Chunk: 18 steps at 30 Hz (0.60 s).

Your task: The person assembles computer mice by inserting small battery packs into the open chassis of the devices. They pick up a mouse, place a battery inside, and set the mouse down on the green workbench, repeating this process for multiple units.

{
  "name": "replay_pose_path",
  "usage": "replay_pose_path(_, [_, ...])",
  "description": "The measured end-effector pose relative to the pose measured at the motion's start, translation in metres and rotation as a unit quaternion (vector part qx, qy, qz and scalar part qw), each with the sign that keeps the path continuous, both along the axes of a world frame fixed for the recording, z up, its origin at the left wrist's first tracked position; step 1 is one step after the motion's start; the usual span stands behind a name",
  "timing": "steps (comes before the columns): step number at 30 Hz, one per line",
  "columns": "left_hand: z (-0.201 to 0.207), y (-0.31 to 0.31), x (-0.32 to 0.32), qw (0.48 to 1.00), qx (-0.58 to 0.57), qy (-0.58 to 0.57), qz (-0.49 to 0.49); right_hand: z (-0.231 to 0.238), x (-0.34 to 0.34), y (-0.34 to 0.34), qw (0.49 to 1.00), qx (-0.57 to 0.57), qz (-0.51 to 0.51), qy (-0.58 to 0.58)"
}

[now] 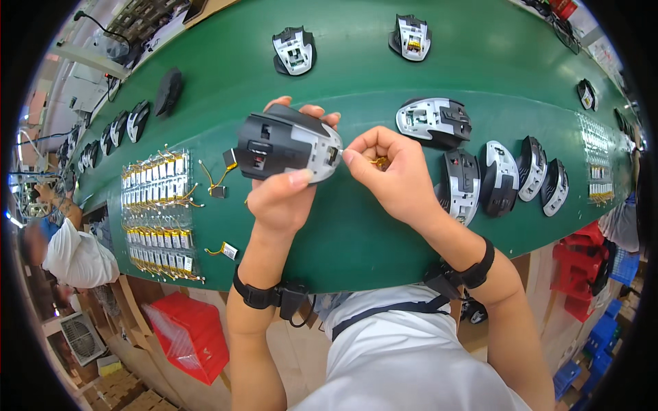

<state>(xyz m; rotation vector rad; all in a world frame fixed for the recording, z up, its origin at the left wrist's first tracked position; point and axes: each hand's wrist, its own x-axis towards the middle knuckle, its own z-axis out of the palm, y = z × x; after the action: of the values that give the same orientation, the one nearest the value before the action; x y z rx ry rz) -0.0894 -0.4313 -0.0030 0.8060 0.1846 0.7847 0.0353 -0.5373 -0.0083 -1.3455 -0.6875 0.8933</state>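
Note:
My left hand [284,195] grips a black and silver computer mouse [286,145], tilted above the green table, its opened compartment turned to the right. Close to that compartment, my right hand [394,171] has thumb and forefinger pinched together. A small yellowish battery [381,163] shows within its curled fingers. Just left of the held mouse, loose batteries with wires [219,183] lie on the table. Below them rests a single silver battery [229,251]. Right of my right hand lies another mouse shell [433,118], and more mice [460,179] stand in a row below it.
A clear tray of wired batteries [157,212] lies on the left, with another tray [595,157] far right. Two mice [295,51] sit at the back of the green table [349,75]. Red crates [188,335] stand below the table's edge. Another person [79,253] is at far left.

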Motion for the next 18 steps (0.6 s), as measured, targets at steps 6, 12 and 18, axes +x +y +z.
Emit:
replay_pose_path(6, [-0.0006,-0.0062,0.0013,0.999,0.04,0.027,-0.004,-0.0018,-0.0017,-0.0026,1.0,-0.003,0.008,-0.008])
replay_pose_path(12, [-0.0022,-0.008,0.0029,0.997,0.067,0.036,-0.005,-0.0073,-0.0029,-0.0019,0.996,-0.007,0.018,0.087])
replay_pose_path(18, [-0.0035,-0.0075,0.0032,0.997,0.068,0.035,0.011,-0.0074,-0.0047,-0.0021,0.989,-0.021,0.02,0.148])
